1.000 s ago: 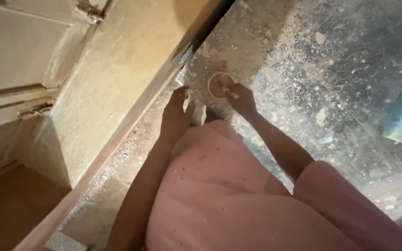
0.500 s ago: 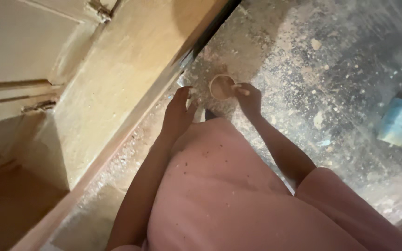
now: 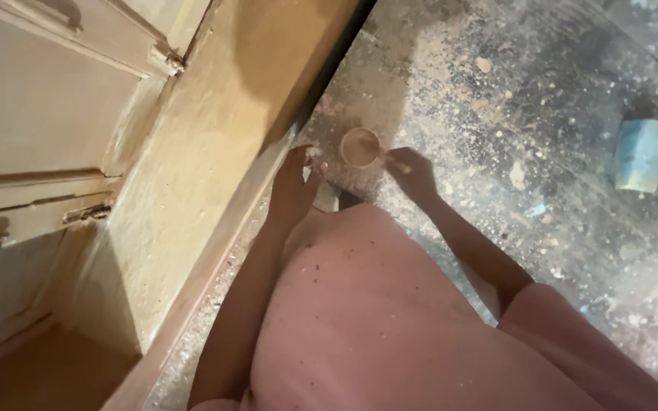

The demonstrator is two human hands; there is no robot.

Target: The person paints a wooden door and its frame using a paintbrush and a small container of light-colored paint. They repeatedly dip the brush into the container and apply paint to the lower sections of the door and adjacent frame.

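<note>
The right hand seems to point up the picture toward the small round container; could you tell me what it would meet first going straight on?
Probably the small round tan container on the dusty floor: the right hand is just below it, fingertips near its rim. Whether they already touch is unclear.

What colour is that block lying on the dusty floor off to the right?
Light blue. The block lies on the floor, seen in the head view.
</note>
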